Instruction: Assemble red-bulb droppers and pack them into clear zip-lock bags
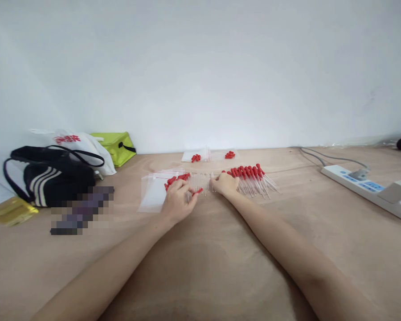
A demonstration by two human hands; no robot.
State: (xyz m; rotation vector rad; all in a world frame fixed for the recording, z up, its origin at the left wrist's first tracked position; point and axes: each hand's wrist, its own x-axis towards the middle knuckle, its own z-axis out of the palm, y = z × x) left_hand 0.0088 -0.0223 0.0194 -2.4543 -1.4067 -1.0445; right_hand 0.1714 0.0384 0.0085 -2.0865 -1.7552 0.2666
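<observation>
Pinching a small red rubbery cap (198,191) in the left hand (178,200). Holding the right hand (225,183) by thin clear tubes (200,182), lined up on the brown wooden surface (200,258), maybe for easy picking; cannot tell if gripping one.

Worktop (200,276), back edge at wall (200,76). Mid back edge: two sachets (187,154), bulbs on or in them, can't tell. In front, middle: tubes (203,182) between left hand (177,203) and right hand (225,183); droppers (249,180) right of right hand; flat bag (150,191) left of left hand. Toward back-left corner: handbag (58,178), carrier bag (93,149) behind it. Toward right edge: power strip (370,187), cable (337,158) to back edge.
</observation>
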